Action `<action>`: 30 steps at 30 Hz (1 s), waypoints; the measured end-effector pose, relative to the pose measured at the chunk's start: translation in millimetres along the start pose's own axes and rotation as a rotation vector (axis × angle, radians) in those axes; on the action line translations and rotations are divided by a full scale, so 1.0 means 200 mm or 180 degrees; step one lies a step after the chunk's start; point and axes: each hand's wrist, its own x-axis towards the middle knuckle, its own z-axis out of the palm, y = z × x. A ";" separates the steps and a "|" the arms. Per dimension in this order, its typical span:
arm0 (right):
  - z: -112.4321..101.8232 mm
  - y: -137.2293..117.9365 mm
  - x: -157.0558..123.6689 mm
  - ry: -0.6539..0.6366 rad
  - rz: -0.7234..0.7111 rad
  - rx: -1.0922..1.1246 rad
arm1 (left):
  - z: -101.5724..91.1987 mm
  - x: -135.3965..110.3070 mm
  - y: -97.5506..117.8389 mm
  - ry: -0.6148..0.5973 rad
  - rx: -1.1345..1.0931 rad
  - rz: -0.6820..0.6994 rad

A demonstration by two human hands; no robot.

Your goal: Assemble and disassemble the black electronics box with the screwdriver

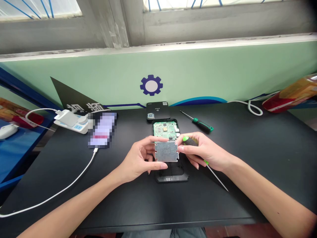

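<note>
Both hands hold a small grey metal plate (166, 151) above an opened black device case (170, 175). My left hand (139, 159) pinches the plate's left edge between thumb and fingers. My right hand (203, 150) touches the plate's right edge with its fingertips and also grips a screwdriver with a green-and-black handle (190, 141), its thin shaft (218, 178) pointing back toward me on the right. A green circuit board (165, 129) shows inside the case, just beyond the plate.
A black cover (158, 110) lies behind the case. A second green-handled screwdriver (201, 124) rests to the right. A phone (102, 129) with a white cable (74, 180) and a power strip (71, 120) sit left. A bottle (289, 94) lies far right on the black table (247, 185).
</note>
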 end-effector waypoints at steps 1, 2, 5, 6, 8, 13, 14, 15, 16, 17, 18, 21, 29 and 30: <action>0.00 0.00 0.00 -0.0007 0.0021 -0.0010 | 0.00 0.00 0.00 0.0006 0.0009 0.0003; 0.00 0.00 0.00 -0.0015 0.0039 -0.0007 | 0.00 0.00 0.00 0.0016 0.0021 0.0004; 0.00 0.00 0.00 -0.0040 0.0080 0.0015 | 0.00 0.00 0.00 0.0046 0.0070 -0.0005; 0.00 0.00 0.00 -0.0035 0.0086 0.0006 | 0.00 -0.01 0.00 0.0048 0.0091 -0.0013; 0.00 0.00 0.00 -0.0024 0.0083 -0.0028 | 0.01 -0.01 0.00 0.0037 0.0127 -0.0028; 0.00 -0.01 -0.01 -0.0041 0.0089 -0.0081 | 0.01 -0.01 0.00 0.0021 0.0142 0.0002; 0.00 -0.01 -0.01 -0.0044 0.0090 -0.0079 | 0.01 -0.01 0.00 0.0020 0.0133 0.0004; 0.00 -0.01 -0.01 -0.0049 0.0088 -0.0071 | 0.01 -0.01 0.00 0.0012 0.0117 0.0003; 0.00 0.00 -0.01 -0.0056 0.0082 -0.0057 | 0.00 -0.02 0.00 0.0000 0.0100 0.0000; 0.00 0.00 -0.01 -0.0064 0.0079 -0.0038 | 0.00 -0.02 0.00 -0.0013 0.0085 0.0000; 0.00 0.00 -0.01 -0.0072 0.0076 -0.0021 | 0.00 -0.02 -0.01 -0.0019 0.0070 0.0003; 0.00 0.00 -0.01 -0.0107 0.0072 0.0034 | 0.00 -0.02 -0.02 0.0007 0.0014 0.0022; 0.03 -0.03 -0.01 -0.0261 0.0183 0.0093 | 0.01 -0.02 -0.03 0.0208 0.0079 0.0612; 0.03 -0.03 -0.01 -0.0233 0.0188 0.0082 | 0.01 -0.01 -0.03 0.0271 0.0082 0.0719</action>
